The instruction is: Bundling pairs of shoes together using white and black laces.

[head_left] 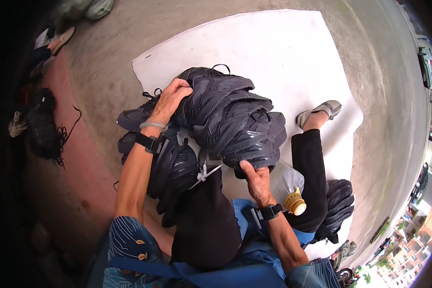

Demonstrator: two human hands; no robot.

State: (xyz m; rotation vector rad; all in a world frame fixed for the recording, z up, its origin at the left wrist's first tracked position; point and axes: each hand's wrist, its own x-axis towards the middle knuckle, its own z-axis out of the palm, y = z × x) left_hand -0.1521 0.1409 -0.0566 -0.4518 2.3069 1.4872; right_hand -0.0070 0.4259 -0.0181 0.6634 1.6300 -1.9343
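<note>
A thick stack of black shoe uppers (225, 115), nested one over another, lies across the middle in front of me. My left hand (172, 100) grips its far left side, fingers bent against the black material and their tips partly hidden. At the near end, my right hand (257, 182) holds the stack with the thumb on top and the other fingers tucked underneath. Left of the stack, beneath my left forearm, lie more black shoe uppers (180, 168). A white tie (205, 174) with loose ends sits beside them, near my knee.
A white sheet (283, 53) covers the ground under the stack. Beside my right wrist is a clear plastic bottle with a yellow cap (294, 201). Another black bundle (338, 206) lies beyond my right leg. Black items with laces (45, 125) lie at the left by a reddish strip.
</note>
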